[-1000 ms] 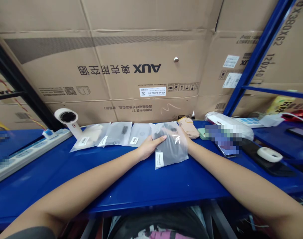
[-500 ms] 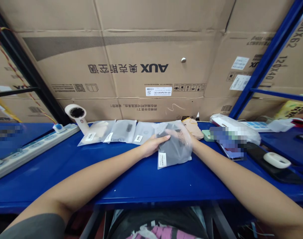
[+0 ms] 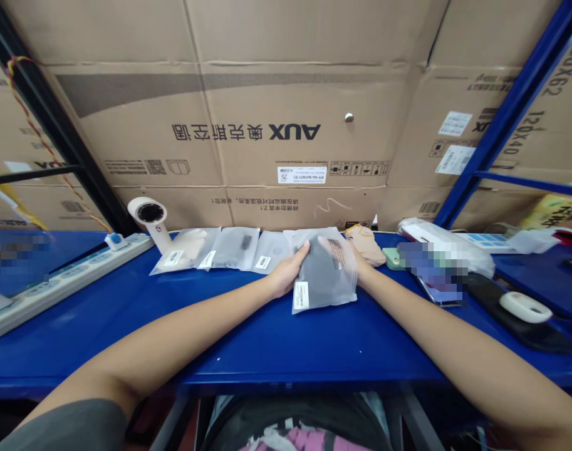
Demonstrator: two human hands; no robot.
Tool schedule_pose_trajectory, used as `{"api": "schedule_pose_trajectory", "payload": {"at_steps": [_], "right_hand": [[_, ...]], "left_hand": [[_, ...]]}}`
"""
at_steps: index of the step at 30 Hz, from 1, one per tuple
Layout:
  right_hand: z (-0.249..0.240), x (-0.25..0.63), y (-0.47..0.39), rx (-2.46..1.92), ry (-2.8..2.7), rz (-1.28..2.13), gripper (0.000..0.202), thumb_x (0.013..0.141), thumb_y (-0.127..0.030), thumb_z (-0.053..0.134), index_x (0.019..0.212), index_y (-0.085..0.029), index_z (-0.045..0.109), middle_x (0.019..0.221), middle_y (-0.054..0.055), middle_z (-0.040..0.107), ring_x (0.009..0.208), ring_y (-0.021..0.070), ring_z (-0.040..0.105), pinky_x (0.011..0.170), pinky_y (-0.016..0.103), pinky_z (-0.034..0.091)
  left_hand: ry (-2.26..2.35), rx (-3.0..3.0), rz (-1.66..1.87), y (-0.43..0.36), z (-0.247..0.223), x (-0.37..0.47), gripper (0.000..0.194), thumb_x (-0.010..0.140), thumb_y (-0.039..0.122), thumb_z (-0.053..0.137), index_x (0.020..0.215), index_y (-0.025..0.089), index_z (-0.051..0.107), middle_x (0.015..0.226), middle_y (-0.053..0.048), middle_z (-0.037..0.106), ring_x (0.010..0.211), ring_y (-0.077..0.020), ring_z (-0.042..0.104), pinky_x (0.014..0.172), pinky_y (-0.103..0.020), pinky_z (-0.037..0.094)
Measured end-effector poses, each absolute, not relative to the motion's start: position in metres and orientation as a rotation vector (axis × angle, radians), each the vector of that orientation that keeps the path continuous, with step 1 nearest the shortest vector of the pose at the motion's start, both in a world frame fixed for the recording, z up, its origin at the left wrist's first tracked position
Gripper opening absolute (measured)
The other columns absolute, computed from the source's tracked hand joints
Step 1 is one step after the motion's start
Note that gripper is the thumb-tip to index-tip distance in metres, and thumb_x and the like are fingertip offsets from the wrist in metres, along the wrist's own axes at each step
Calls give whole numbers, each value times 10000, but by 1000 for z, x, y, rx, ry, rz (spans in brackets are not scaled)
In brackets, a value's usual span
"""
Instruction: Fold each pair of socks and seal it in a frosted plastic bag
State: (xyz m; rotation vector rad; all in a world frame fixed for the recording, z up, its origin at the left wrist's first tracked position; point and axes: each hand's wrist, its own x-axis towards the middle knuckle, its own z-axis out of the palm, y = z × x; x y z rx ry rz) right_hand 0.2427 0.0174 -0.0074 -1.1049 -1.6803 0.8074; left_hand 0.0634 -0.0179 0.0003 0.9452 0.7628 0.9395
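Observation:
A frosted plastic bag (image 3: 323,275) with dark contents and a white barcode label stands tilted between my hands, over the blue table. My left hand (image 3: 289,273) grips its left edge, thumb on the front. My right hand (image 3: 361,264) is at the bag's right side, its fingers mostly behind or inside the translucent plastic, so their grip is unclear. Left of it, three more bags lie in a row: one with pale contents (image 3: 188,247), one with dark contents (image 3: 233,248) and a greyish one (image 3: 269,250). Folded beige fabric (image 3: 366,244) lies just behind my right wrist.
A white handheld device (image 3: 151,219) and a long power strip (image 3: 69,282) are at the left. To the right are a green case (image 3: 393,258), a plastic-wrapped package (image 3: 448,245) and a white mouse-like object (image 3: 525,307). Cardboard (image 3: 248,37) forms the back wall.
The held bag has shifted slightly left and up. My left thumb has moved back toward the bag's left edge and points more upward.

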Motion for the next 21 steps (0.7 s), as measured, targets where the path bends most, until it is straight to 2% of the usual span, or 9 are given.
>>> {"api": "schedule_pose_trajectory", "payload": {"at_steps": [3,7,11,15,18,21], "right_hand": [[-6,244,18,-1043,-1682,881,407,823,-555,640,867,-157,716,761,53,710,781,234,673,723,350,554],[2,242,16,-995,-1664,835,309,705,-500,741,760,-198,714,741,40,718,758,235,668,739,358,550],[10,246,12,-1065,-1716,878,236,701,-432,747,683,-200,705,648,27,697,676,235,653,626,341,551],[17,254,9,-1063,-1824,881,171,620,-352,799,653,-206,716,638,27,702,647,242,649,588,335,553],[18,256,11,-1034,-1873,806,203,617,-402,783,606,-215,703,596,27,680,614,241,632,569,334,537],[18,256,14,-1047,-1873,719,259,632,-456,768,554,-230,666,578,28,659,599,233,606,566,328,503]], "left_hand": [[781,901,936,-18,1,63,488,901,560,580,1131,143,687,1035,-151,751,1028,-285,697,984,-416,507],[783,863,926,-16,0,62,528,907,597,540,1127,142,691,1003,-152,756,1012,-286,703,963,-405,523],[724,815,932,-13,-1,60,602,922,654,447,1134,143,685,991,-148,756,977,-276,715,932,-391,542],[671,798,871,-11,-2,59,535,885,593,585,1151,137,670,1009,-151,750,972,-269,718,932,-384,548],[681,796,879,-10,-2,59,450,870,483,667,1157,136,662,1004,-145,751,968,-264,719,945,-390,546],[664,764,873,-10,1,61,441,887,482,644,1148,126,665,996,-154,751,971,-273,719,950,-409,547]]}}
